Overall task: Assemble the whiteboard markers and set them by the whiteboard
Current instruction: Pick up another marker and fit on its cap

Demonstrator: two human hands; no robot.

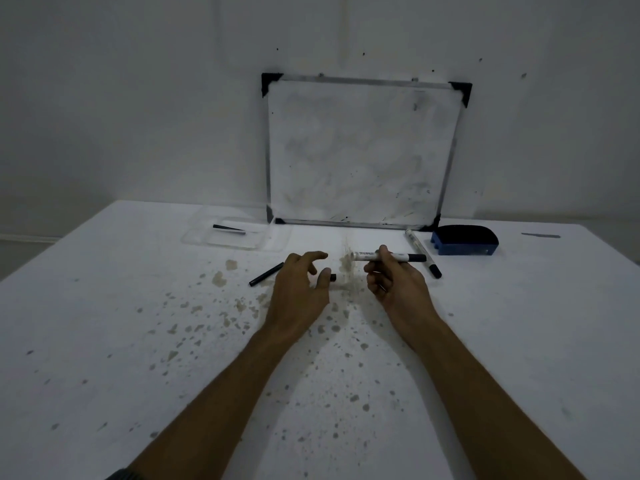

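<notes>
My right hand (393,282) grips a white marker body (365,256) with a black cap end pointing right, held level above the table. My left hand (299,289) hovers with fingers spread over a small black piece (333,277) lying on the table at my thumb tip. A thin black ink refill (266,274) lies just left of that hand. A second marker (420,251), white with a black cap, rests on the table to the right, near the whiteboard (360,150) that leans against the wall.
A clear plastic tray (225,242) at the back left holds another black refill (229,229). A blue and black eraser (464,240) sits right of the whiteboard. The white table (138,341) is covered in brown stains.
</notes>
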